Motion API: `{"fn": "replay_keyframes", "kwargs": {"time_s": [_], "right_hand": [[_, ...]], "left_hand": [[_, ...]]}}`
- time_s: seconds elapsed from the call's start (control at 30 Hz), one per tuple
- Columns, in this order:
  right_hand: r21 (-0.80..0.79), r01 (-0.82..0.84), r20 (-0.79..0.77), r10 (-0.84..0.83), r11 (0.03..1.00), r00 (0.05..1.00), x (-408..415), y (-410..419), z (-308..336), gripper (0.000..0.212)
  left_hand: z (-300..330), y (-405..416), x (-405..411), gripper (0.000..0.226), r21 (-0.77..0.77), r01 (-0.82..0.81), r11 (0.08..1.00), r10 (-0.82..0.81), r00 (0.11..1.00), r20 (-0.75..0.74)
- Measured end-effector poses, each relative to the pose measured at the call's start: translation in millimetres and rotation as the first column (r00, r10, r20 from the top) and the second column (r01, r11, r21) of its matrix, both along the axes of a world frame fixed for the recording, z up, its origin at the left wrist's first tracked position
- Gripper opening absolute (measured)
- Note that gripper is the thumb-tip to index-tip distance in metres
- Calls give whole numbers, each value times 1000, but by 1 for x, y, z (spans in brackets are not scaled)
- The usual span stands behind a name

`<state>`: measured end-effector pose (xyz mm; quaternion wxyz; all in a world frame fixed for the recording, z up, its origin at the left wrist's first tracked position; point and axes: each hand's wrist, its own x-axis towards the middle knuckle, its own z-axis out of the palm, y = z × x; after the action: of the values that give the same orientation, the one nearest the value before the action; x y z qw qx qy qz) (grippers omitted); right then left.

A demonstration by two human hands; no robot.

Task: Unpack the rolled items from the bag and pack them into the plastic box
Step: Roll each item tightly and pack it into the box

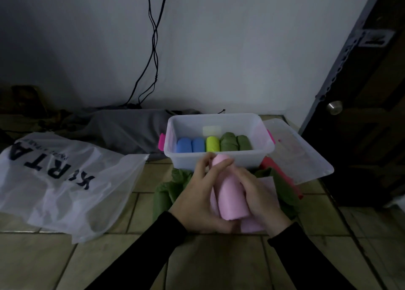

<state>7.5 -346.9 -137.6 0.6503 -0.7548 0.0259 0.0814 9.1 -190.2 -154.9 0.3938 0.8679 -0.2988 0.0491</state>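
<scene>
Tiled floor (219,263). White plastic bag (65,191) lay at 9 o'clock of the hands. Clear bin (219,160) sat at 12 o'clock, rolled cloths (212,144) in a row inside, lid (306,158) at 2 o'clock. Pink cloth roll (232,193) was at the bin's 6 o'clock, gripped by curled fingers of left hand (197,199) and right hand (263,199).

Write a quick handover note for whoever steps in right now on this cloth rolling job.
Left hand and right hand both grip the pink roll, held just in front of the bin.
Done: the bin holds two blue rolls, one yellow-green roll and two dark green rolls, side by side.
To do: set the pink roll in the bin, then likely roll the green cloths and red cloth lying under the hands.
The lid lies off, right of the bin.
</scene>
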Motion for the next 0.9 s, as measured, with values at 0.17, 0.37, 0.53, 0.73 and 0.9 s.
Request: {"fn": "replay_keyframes", "kwargs": {"time_s": [0.17, 0.37, 0.53, 0.73, 0.9], "right_hand": [[480, -54, -35, 80, 876, 996, 12, 2, 31, 27], [125, -10, 185, -13, 992, 983, 33, -4, 41, 31], [-164, 1, 488, 80, 986, 869, 45, -29, 58, 30], [-257, 66, 525, 82, 964, 847, 61, -41, 55, 24], [-444, 222, 501, 35, 868, 865, 67, -40, 51, 20]], "left_hand": [[48, 4, 7, 113, -84, 78, 993, -74, 996, 58], [83, 16, 7, 108, -90, 76, 993, -67, 993, 100], [87, 28, 11, 113, 20, 67, 998, -70, 981, 182], [90, 26, 16, 110, 66, 64, 996, -74, 983, 166], [90, 28, 22, 98, 89, 18, 996, -31, 988, 151]]}}
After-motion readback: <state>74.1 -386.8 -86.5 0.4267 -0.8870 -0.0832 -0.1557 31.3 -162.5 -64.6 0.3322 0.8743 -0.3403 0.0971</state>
